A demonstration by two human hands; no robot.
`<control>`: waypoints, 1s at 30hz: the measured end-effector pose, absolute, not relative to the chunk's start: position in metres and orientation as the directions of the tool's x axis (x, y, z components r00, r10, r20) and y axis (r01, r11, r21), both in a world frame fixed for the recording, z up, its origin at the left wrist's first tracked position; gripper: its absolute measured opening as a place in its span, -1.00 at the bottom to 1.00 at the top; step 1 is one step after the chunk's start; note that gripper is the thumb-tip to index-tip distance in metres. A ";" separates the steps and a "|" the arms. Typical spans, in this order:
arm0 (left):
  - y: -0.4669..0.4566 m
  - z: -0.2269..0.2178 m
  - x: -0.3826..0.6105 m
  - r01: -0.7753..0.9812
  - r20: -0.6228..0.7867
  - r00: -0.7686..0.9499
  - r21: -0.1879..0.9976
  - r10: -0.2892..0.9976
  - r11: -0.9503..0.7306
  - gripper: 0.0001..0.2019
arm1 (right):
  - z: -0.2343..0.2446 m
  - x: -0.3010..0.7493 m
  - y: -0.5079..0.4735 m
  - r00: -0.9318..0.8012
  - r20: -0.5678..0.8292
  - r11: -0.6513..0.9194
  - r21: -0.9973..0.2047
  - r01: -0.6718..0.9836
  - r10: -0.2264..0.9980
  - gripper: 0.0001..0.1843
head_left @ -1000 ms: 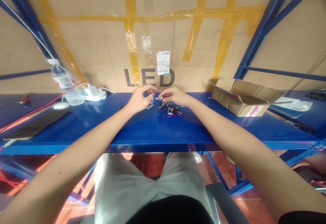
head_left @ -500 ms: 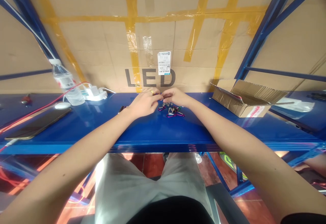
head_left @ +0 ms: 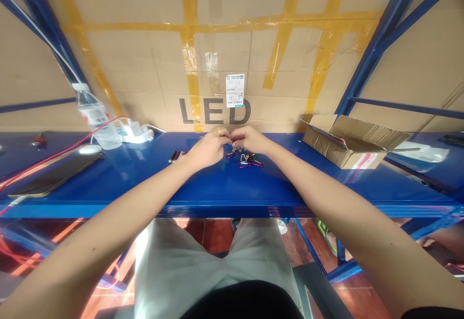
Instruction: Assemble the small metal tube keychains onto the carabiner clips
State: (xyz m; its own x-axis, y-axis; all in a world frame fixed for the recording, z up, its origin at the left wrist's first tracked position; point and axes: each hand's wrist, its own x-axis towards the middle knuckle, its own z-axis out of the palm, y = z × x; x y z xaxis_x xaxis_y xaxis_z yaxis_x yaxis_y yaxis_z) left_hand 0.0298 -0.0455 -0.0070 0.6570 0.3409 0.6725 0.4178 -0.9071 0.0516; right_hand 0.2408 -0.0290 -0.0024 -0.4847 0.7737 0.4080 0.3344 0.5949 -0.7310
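Both my hands meet over the far middle of a blue metal shelf (head_left: 224, 188). My left hand (head_left: 208, 147) wears a gold ring and its fingers are curled into a pinch. My right hand (head_left: 250, 138) is also curled, fingertips touching those of the left. Between the fingertips is a small part too tiny to make out. Just below the hands lies a small pile of coloured carabiner clips (head_left: 248, 159), purple and green among them. Part of the pile is hidden under my left hand.
A water bottle (head_left: 94, 116) and a white charger (head_left: 134, 133) with a red cable stand at the left, next to a white lid (head_left: 90, 149) and a dark phone (head_left: 54, 176). An open cardboard box (head_left: 353, 140) sits right. A large "LED" carton (head_left: 217, 67) backs the shelf.
My left hand has moved right and closed in over the small metal parts until its fingertips meet those of my right hand. The right hand has barely moved.
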 end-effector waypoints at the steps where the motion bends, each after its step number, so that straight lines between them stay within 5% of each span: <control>1: -0.045 -0.005 0.027 0.400 0.694 0.637 0.075 0.336 -0.913 -0.57 | -0.002 0.240 -0.029 -0.485 0.405 0.591 -0.737 0.328 0.775 -0.84; 7: -0.035 0.006 0.012 0.496 0.768 0.434 0.233 0.472 -0.836 -0.68 | -0.001 0.241 -0.031 -0.478 0.387 0.563 -0.768 0.306 0.788 -0.81; 11: -0.017 -0.001 0.001 0.587 0.629 0.468 0.303 0.621 -0.750 -0.74 | 0.000 0.240 -0.034 -0.480 0.358 0.525 -0.806 0.274 0.801 -0.83; 15: -0.007 -0.010 -0.006 0.603 0.474 0.611 0.241 0.635 -0.760 -0.78 | 0.003 0.236 -0.040 -0.490 0.325 0.475 -0.852 0.220 0.809 -0.83; 23: -0.017 -0.010 0.005 0.614 0.389 0.727 0.000 0.566 -0.789 -0.71 | 0.008 0.230 -0.056 -0.559 0.168 0.204 -0.979 0.003 0.812 -0.84; 30: -0.021 -0.008 0.017 0.728 0.316 0.663 -0.060 0.678 -0.683 -0.71 | 0.003 0.230 -0.050 -0.562 0.189 0.308 -0.943 0.123 0.805 -0.82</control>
State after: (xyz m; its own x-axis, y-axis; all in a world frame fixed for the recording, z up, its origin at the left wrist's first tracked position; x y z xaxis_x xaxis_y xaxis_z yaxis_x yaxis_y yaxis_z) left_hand 0.0170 -0.0208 -0.0084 0.6633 0.6784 0.3159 0.7276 -0.6833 -0.0603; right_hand 0.2300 -0.0497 0.0026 -0.5622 0.8051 0.1891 0.1234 0.3077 -0.9434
